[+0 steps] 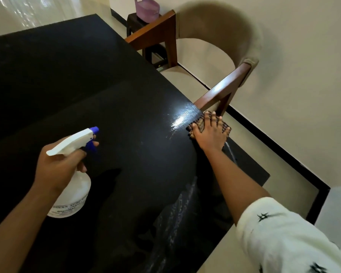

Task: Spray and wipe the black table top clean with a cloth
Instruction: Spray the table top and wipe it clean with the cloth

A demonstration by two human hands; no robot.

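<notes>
- Desk [87, 85] – black top. It fills the left and centre of the head view; its right edge runs diagonally from the far corner to the near right corner.
- Left-hand grip [61, 166] – clamped round the neck of the spray bottle [77, 194], with one finger on the blue trigger. The bottle is white with a white head and a blue nozzle and is held upright over the near left part of the desk. The nozzle points toward the far right. Whether the base touches the desk cannot be told.
- Right-hand grip [210, 133] – fingers spread apart and flat, pressing down on the cloth [198, 123].
- Cloth – brown checked, lying under the palm at the right edge of the desk, about midway along it.
- Wet film [179, 120] – a bright glare just left of the cloth; pale streaks [177, 213] lie nearer the front edge.
- Sleeve [283, 233] – white with dark star marks, on the right arm.
- Chair [224, 89] – wooden arms and a beige back, standing against the right edge; one arm ends just beside the cloth.
- Basket [147, 6] – purple, on a dark stool [136, 22] beyond the far corner.
</notes>
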